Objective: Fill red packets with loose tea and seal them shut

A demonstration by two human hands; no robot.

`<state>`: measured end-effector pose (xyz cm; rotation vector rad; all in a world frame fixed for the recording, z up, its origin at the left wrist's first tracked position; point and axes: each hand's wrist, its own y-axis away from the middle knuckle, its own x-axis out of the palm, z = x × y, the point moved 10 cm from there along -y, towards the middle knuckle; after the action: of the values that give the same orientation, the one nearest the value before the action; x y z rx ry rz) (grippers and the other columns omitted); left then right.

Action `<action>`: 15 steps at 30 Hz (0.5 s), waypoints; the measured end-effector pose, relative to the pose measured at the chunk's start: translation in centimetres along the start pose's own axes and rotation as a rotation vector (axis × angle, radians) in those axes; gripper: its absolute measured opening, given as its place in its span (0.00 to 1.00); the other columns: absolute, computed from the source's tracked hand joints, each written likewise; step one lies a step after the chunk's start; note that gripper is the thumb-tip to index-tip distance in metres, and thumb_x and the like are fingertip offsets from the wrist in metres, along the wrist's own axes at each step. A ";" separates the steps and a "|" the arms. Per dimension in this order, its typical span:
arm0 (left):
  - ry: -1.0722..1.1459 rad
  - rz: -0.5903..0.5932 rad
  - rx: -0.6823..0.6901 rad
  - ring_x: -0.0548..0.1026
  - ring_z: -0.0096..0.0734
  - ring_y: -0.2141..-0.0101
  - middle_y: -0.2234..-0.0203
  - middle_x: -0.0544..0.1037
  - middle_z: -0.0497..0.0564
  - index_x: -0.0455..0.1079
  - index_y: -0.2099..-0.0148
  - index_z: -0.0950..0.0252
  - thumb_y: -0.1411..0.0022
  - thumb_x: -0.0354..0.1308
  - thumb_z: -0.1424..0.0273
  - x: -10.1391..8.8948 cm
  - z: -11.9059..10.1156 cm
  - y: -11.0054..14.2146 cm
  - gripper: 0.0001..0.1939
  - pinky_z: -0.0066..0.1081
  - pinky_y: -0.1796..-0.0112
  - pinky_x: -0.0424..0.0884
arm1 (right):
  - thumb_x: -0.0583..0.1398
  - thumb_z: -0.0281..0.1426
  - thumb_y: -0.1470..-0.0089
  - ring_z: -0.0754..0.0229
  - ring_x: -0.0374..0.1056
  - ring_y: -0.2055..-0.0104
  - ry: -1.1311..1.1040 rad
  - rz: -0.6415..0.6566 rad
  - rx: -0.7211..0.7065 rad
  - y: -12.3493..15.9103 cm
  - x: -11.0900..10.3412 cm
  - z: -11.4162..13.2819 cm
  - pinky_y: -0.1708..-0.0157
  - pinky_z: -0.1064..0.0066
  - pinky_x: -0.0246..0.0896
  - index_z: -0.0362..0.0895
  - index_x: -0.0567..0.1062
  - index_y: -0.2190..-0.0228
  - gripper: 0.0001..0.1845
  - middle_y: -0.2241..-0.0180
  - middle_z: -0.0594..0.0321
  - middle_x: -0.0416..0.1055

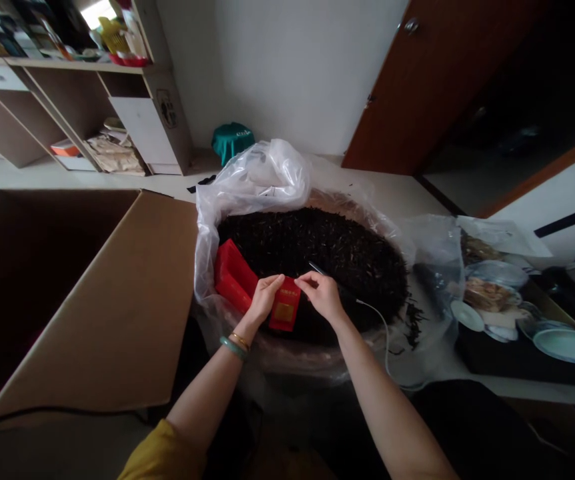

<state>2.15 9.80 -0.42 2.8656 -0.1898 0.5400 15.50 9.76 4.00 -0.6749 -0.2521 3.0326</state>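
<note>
Just below mid-view, red packet [284, 309]: held over the heap between both hands, gold lettering near its top and a gold panel below; hub of the clock used here
Left hand [264, 296]: at 10 o'clock, thumb and fingers clamped on the packet's upper left edge
Right hand [323, 295]: between 2 and 3 o'clock, thumb and forefinger pinched together on the top right corner
Left wrist: green bangle [234, 347] and gold bracelet [242, 341]; yellow sleeve [165, 453] between 7 and 8
Red stack [232, 277]: at 10, just beyond the left hand, lying on the heap's edge against the plastic
Dark heap [312, 233]: dry, leaf-like strands spreading past the hands, from 11 to 3
Clear plastic [280, 167]: around the heap, bunched high at 12
Slim dark rod [317, 268]: between 1 and 2, partly hidden, use unclear
White cable [386, 340]: between 3 and 4, curving down
Cardboard box [117, 307]: at 9, open, its inside dark
Bagged brown pieces [487, 294]: at 3, well apart
Wooden door [407, 93]: at 1, ajar
</note>
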 end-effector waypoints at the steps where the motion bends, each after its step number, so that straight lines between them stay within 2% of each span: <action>1: -0.024 -0.001 0.037 0.68 0.24 0.81 0.82 0.74 0.47 0.71 0.75 0.68 0.52 0.61 0.52 -0.1 -0.3 -0.1 0.21 0.24 0.78 0.62 | 0.60 0.42 0.51 0.60 0.67 0.79 -0.014 0.014 0.028 0.0 0.0 -0.6 0.80 0.71 0.61 0.44 0.76 0.75 0.14 0.78 0.63 0.74; 3: -0.077 -0.033 0.145 0.73 0.30 0.75 0.74 0.78 0.51 0.74 0.67 0.67 0.45 0.55 0.53 -0.5 -1.3 0.0 0.21 0.27 0.73 0.67 | 0.59 0.43 0.51 0.61 0.65 0.81 -0.025 0.051 0.078 0.0 0.2 -1.8 0.83 0.72 0.59 0.43 0.75 0.74 0.15 0.79 0.63 0.73; 5: -0.153 -0.115 0.305 0.76 0.35 0.66 0.64 0.80 0.55 0.74 0.58 0.66 0.39 0.49 0.55 -1.3 -2.8 0.6 0.21 0.31 0.66 0.71 | 0.59 0.42 0.51 0.60 0.66 0.80 0.011 0.087 0.078 0.2 0.3 -2.1 0.82 0.71 0.61 0.43 0.75 0.75 0.15 0.79 0.62 0.73; 8: -0.368 -0.242 0.637 0.74 0.37 0.57 0.59 0.78 0.57 0.73 0.55 0.65 0.37 0.47 0.58 -1.7 -5.9 3.1 0.20 0.36 0.57 0.70 | 0.59 0.37 0.50 0.58 0.70 0.73 0.112 0.110 -0.039 0.6 0.8 -0.5 0.71 0.69 0.66 0.44 0.76 0.75 0.10 0.74 0.61 0.75; 10: -0.487 -0.250 0.821 0.73 0.38 0.57 0.59 0.78 0.56 0.74 0.55 0.64 0.37 0.48 0.59 -1.0 -7.3 4.8 0.19 0.38 0.54 0.69 | 0.60 0.34 0.50 0.58 0.71 0.69 0.132 0.132 -0.105 1.2 1.5 1.0 0.67 0.67 0.66 0.44 0.76 0.73 0.07 0.71 0.60 0.76; 12: -0.515 -0.229 0.863 0.74 0.37 0.59 0.61 0.78 0.56 0.74 0.57 0.64 0.36 0.48 0.60 -0.6 -7.7 5.3 0.18 0.38 0.55 0.69 | 0.60 0.32 0.50 0.59 0.72 0.68 0.084 0.210 -0.113 1.7 2.9 1.7 0.65 0.68 0.66 0.45 0.76 0.69 0.06 0.70 0.61 0.76; 15: -0.459 -0.235 0.757 0.75 0.35 0.62 0.65 0.79 0.55 0.74 0.60 0.64 0.37 0.49 0.62 -1.2 -7.5 4.6 0.15 0.35 0.59 0.71 | 0.59 0.31 0.50 0.59 0.72 0.67 -0.019 0.294 -0.051 1.9 4.9 1.3 0.65 0.68 0.66 0.45 0.76 0.67 0.08 0.68 0.62 0.77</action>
<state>-2.32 7.20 6.83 3.6285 0.3603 -0.1508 10.55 7.93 2.79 -0.7486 -0.2519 3.3231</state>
